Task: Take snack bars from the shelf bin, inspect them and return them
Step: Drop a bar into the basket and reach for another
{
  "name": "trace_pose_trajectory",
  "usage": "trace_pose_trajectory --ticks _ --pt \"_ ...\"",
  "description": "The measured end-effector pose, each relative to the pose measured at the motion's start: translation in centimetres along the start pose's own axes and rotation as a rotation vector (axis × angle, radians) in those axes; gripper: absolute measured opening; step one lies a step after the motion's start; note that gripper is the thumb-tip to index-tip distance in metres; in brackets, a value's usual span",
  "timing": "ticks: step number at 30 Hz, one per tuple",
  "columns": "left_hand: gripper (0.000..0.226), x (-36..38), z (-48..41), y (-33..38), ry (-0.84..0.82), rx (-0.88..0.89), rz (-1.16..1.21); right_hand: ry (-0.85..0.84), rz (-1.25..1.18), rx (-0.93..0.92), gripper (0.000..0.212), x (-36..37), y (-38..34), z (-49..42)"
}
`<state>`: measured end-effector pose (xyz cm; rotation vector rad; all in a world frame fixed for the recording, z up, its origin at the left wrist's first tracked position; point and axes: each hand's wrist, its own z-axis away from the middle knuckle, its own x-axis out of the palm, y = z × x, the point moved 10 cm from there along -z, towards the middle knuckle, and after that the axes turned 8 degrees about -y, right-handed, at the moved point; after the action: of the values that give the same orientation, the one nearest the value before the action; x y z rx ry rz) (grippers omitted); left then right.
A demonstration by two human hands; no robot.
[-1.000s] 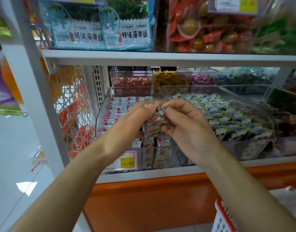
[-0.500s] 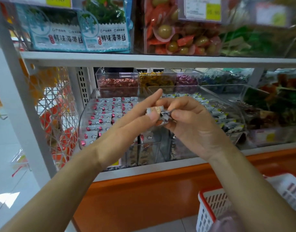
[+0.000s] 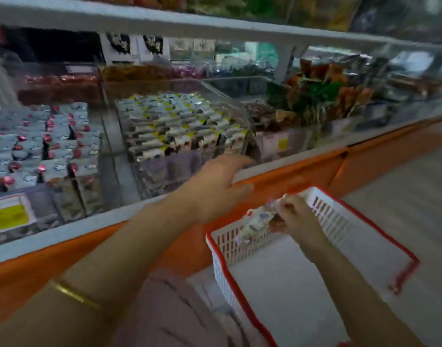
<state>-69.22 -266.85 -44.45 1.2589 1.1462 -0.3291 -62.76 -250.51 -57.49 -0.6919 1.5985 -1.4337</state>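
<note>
My right hand [image 3: 293, 216] grips a small white-wrapped snack bar [image 3: 256, 221] low down, over the rim of a white basket [image 3: 335, 216]. Fingers spread and empty, my left hand [image 3: 215, 189] reaches toward the front of the clear shelf bin [image 3: 240, 113], which holds rows of snack bars [image 3: 175, 121] in white, yellow and black wrappers. Further left, a second clear bin [image 3: 107, 136] holds white bars [image 3: 47, 146] with red marks. The frame is blurred by motion.
The basket has a red rim and hangs at my right, beside the orange shelf base [image 3: 290, 176]. More clear bins with mixed packets [image 3: 315, 96] stand to the right and behind. A yellow price tag [image 3: 10, 217] sits at the left. An upper shelf edge [image 3: 215, 26] overhangs the bins.
My hands have parted. The right hand dropped down over the basket with the bar, and the left let go and reaches to the yellow-marked bin. The view swung right and down.
</note>
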Motion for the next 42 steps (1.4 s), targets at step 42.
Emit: trace_pose_trajectory --ticks 42 --pt "0.029 -16.3 15.2 -12.5 0.478 -0.433 -0.41 -0.459 0.697 -0.666 0.016 26.9 -27.1 1.7"
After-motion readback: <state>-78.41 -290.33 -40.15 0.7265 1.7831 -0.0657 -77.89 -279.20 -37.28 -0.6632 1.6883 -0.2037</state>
